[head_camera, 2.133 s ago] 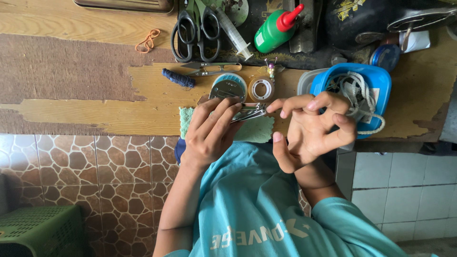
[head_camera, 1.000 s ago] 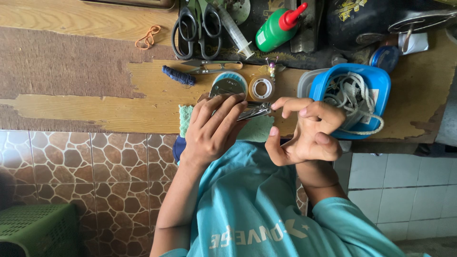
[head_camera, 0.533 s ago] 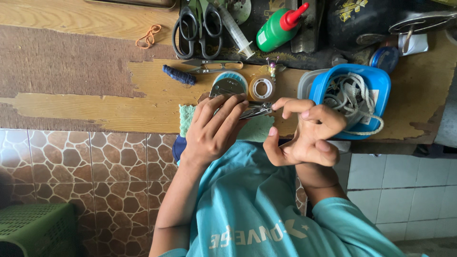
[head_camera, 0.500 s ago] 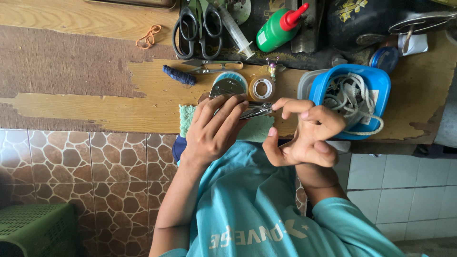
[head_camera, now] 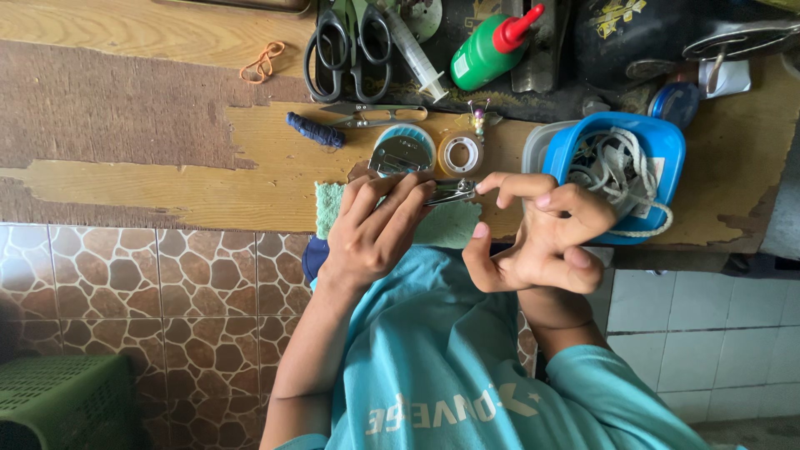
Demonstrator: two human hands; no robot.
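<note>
My left hand (head_camera: 375, 229) grips a small metal nail clipper (head_camera: 450, 192) above the front edge of a worn wooden table (head_camera: 167, 179). The clipper's jaws sit at the tip of the index finger of my right hand (head_camera: 546, 246). That hand holds nothing; its other fingers are curled in and the thumb points up. Under both hands a green cloth (head_camera: 329, 208) lies on the table edge.
A blue tub (head_camera: 658, 158) of white cord stands right of my right hand. Behind the hands lie a tape roll (head_camera: 461, 154), a round tin (head_camera: 402, 150), thread snips (head_camera: 371, 115), black scissors (head_camera: 346, 46), a syringe (head_camera: 412, 54) and a green bottle (head_camera: 487, 50). A green crate (head_camera: 58, 400) sits lower left.
My right hand went from spread fingers to curled ones, with the index finger held out to the clipper. The left hand has kept the clipper in nearly the same place.
</note>
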